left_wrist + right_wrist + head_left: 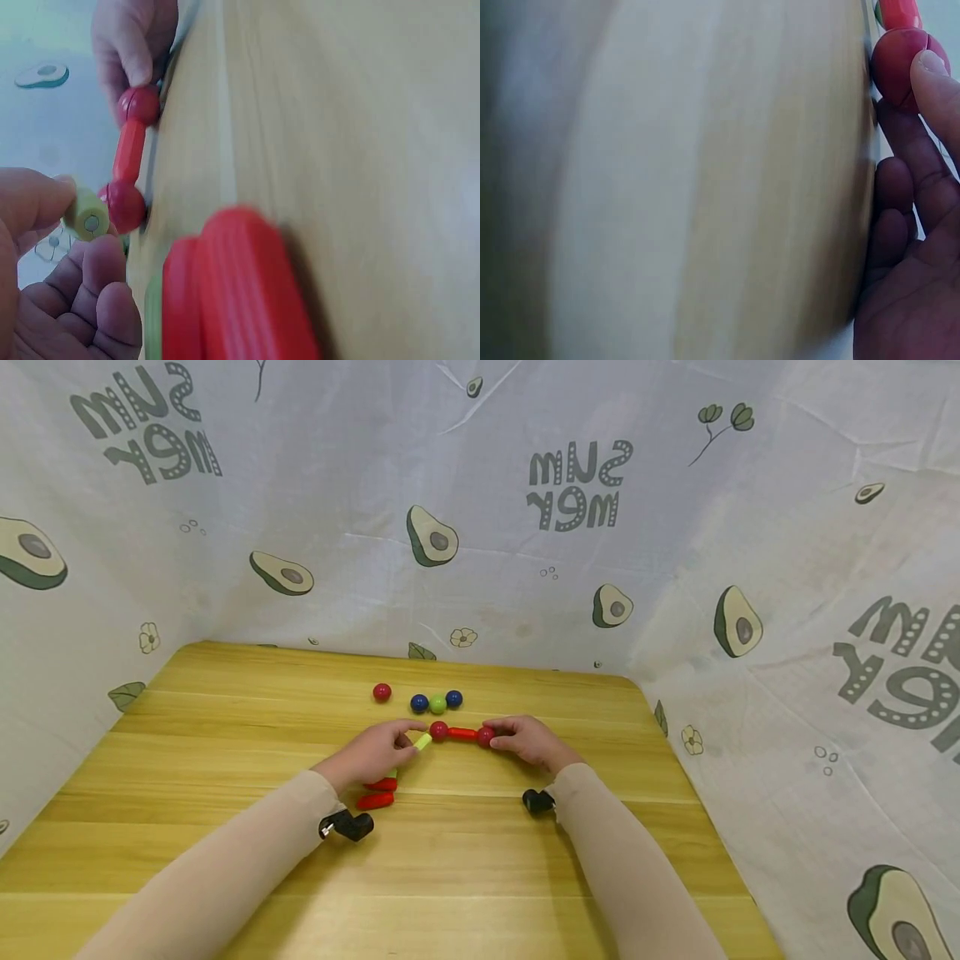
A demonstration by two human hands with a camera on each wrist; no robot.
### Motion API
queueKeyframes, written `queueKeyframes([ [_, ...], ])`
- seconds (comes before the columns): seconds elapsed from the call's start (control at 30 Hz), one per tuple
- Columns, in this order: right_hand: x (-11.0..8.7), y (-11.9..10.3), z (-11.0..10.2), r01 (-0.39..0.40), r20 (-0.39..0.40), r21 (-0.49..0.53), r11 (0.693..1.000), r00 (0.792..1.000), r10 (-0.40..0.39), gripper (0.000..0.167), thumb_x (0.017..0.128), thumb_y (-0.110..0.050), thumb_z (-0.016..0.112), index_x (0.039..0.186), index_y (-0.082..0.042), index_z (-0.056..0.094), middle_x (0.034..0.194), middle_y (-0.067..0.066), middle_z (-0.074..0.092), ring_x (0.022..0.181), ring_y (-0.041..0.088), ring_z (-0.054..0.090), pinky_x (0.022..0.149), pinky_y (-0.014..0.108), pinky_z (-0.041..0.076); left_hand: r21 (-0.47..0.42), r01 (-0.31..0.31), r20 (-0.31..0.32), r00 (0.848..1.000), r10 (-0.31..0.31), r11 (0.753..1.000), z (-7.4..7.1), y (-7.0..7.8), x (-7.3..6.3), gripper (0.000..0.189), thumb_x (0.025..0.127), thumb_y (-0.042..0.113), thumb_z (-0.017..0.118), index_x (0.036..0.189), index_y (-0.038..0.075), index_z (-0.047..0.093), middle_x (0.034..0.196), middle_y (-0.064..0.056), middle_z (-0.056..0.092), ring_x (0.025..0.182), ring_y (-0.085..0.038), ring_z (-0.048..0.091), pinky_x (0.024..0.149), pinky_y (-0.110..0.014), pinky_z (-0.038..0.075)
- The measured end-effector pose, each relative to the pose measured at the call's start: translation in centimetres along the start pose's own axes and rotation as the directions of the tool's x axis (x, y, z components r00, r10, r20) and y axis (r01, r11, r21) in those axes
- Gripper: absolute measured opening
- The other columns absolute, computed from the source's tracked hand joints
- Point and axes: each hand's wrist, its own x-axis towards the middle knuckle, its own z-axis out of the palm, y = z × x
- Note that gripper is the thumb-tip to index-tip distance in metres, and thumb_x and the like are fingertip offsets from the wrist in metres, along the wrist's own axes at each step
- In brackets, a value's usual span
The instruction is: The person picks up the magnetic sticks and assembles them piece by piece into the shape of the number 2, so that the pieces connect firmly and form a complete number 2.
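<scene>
Between thumb and fingertips, my left hand (373, 753) pinches a light green rod (423, 742). Its round metal-looking end faces the camera in the left wrist view, where the green rod (89, 216) is beside a red ball (126, 206). That ball is joined by a red rod (462, 734) to a second red ball (485, 737), which my right hand (529, 742) grips. The right wrist view shows the thumb on this red ball (902, 69), fingers behind it. Whether the green rod touches the nearer ball is hard to tell.
Loose red rods (376, 800) and a partly hidden green piece (392, 773) lie beside the left wrist. Farther back sit a red ball (382, 692), two blue balls (419, 703) and a green ball (437, 704). A printed curtain (510, 577) hangs behind the wooden table (450, 877).
</scene>
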Motion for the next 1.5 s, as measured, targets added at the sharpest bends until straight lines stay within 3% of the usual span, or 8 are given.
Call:
queueKeyframes([
  [0.07,0.0,0.0,0.0,-0.006,0.001,0.009,1.000,1.000,0.006,0.043,0.102,-0.023,0.072,0.144,-0.020,0.066,0.150,0.010,0.061,0.138,0.031,0.055,0.123,0.052,0.037,-0.027,0.005,0.009,1.000,-0.005,1.000,0.4,0.3,0.0,0.045,0.106,0.021,0.063,0.151,0.018,0.057,0.110,-0.006,0.069,0.078,-0.018,0.058,0.065,-0.030,0.048],
  [0.37,0.1,0.0,0.0,-0.012,0.003,0.040,0.999,1.000,0.012,0.044,0.101,-0.022,0.072,0.144,-0.019,0.066,0.151,0.011,0.060,0.138,0.032,0.055,0.122,0.051,0.039,-0.105,0.060,-0.004,0.998,-0.060,0.993,2.3,1.7,0.4,0.038,0.104,0.022,0.068,0.141,0.019,0.063,0.101,-0.005,0.067,0.073,-0.018,0.057,0.064,-0.028,0.047],
  [0.57,0.1,-0.1,0.1,-0.013,0.002,0.059,0.998,1.000,0.013,0.042,0.101,-0.020,0.073,0.143,-0.018,0.067,0.148,0.011,0.063,0.135,0.031,0.057,0.121,0.050,0.040,-0.129,0.093,-0.039,0.994,-0.099,0.987,3.8,2.9,0.9,0.038,0.103,0.025,0.069,0.139,0.015,0.065,0.109,-0.006,0.071,0.087,-0.016,0.065,0.072,-0.029,0.054],
  [0.87,0.1,0.1,0.0,-0.007,0.008,0.047,0.999,1.000,0.006,0.043,0.100,-0.022,0.074,0.143,-0.019,0.067,0.148,0.011,0.063,0.137,0.032,0.056,0.122,0.052,0.039,-0.295,0.150,-0.017,0.987,-0.162,0.944,6.2,4.1,1.7,0.036,0.102,0.023,0.071,0.134,0.008,0.066,0.108,-0.006,0.075,0.085,-0.014,0.070,0.074,-0.028,0.056],
  [1.17,0.3,0.3,0.1,0.011,0.002,0.032,0.999,1.000,-0.011,0.043,0.100,-0.021,0.073,0.142,-0.018,0.068,0.146,0.011,0.064,0.135,0.032,0.057,0.121,0.052,0.040,-0.326,0.163,-0.051,0.981,-0.189,0.931,8.0,4.7,2.6,0.037,0.101,0.024,0.071,0.133,0.006,0.066,0.093,-0.004,0.075,0.078,-0.014,0.069,0.068,-0.026,0.051],
  [1.5,0.4,0.5,0.0,0.011,0.001,0.012,1.000,1.000,-0.011,0.042,0.101,-0.021,0.072,0.143,-0.018,0.068,0.147,0.011,0.065,0.135,0.031,0.058,0.121,0.052,0.040,-0.322,0.193,-0.084,0.969,-0.232,0.927,8.9,5.6,3.7,0.037,0.100,0.024,0.073,0.130,0.004,0.067,0.086,-0.002,0.073,0.075,-0.014,0.067,0.066,-0.026,0.049],
])
